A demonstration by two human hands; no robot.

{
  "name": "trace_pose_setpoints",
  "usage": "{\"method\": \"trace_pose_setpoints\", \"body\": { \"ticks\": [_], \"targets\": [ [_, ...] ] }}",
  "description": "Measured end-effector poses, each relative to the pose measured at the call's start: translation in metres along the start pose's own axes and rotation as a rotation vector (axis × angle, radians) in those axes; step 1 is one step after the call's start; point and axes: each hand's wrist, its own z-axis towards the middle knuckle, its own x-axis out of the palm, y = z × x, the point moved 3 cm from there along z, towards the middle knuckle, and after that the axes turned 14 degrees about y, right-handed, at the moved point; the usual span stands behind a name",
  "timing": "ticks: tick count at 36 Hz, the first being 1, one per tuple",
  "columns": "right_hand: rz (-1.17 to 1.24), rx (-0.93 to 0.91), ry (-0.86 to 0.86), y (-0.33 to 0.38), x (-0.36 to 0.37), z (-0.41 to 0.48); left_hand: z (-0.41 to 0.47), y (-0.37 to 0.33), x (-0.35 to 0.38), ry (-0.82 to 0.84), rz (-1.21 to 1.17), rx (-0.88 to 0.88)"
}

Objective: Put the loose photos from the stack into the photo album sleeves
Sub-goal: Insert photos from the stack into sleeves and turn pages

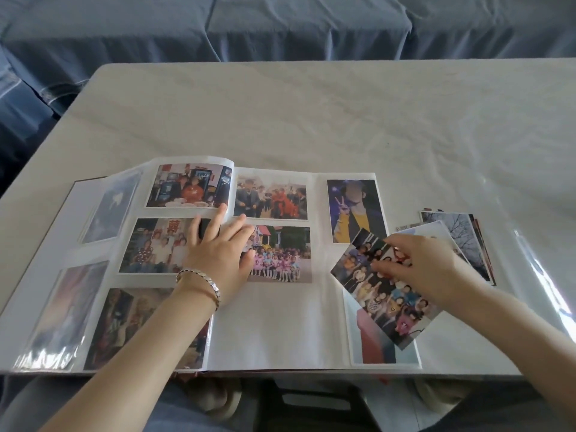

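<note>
Scene: I am looking down from the head camera at a photo album (318,213) lying open on a table (280,113) covered in pale cloth.
Left hand (218,254): it lies flat across the album's centre fold, fingers straight and spread, pressing the pages down. It grasps nothing. A metal bracelet (199,282) sits on the wrist.
Right hand (424,266): its fingers curl over the upper edge of 1 group photo (374,294), grasping it. I cannot see the thumb.
Held photo: it is tilted and hangs over the lower right corner of the right page, partly covering a photo already in a sleeve there.
Stack (461,232): the loose photos lie fanned on the table just beside the album's right edge, behind the right hand. I cannot count them.
Done so far: the left page shows 5 filled sleeves, 2 of them washed out by glare. The right page shows 4 filled.
Left to do: 1 blank area (274,332) shows at the bottom of the right page, near the fold. I judge it to be the open sleeve for the held photo. The stack then needs further pages, so I judge the task partway through.
</note>
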Motion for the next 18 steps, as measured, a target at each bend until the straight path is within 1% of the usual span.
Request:
{"method": "trace_pose_setpoints", "body": {
  "ticks": [2, 6, 9, 11, 12, 15, 18],
  "targets": [
    [-0.069, 0.014, -0.020, 0.002, -0.008, -0.004, 0.000, 0.000, 0.001, 0.004, -0.004, -0.001],
    [-0.269, 0.019, 0.002, 0.010, -0.012, -0.009, 0.000, -0.001, 0.000, -0.003, -0.010, -0.004],
    [-0.324, -0.003, 0.013, 0.013, -0.008, -0.008, 0.001, -0.001, -0.001, -0.007, -0.010, -0.006],
    [-0.400, -0.016, 0.050, 0.015, -0.004, -0.005, 0.001, -0.002, -0.001, -0.014, -0.014, -0.003],
    [-0.405, -0.024, 0.062, 0.016, -0.002, -0.005, 0.001, -0.002, -0.001, -0.019, -0.022, 0.001],
    [-0.320, -0.059, 0.060, 0.020, 0.004, -0.003, 0.000, -0.002, -0.001, -0.027, -0.025, 0.004],
    [-0.385, -0.108, 0.127, 0.027, 0.014, -0.001, 0.000, -0.002, -0.002, -0.029, -0.023, 0.004]
  ]
}}
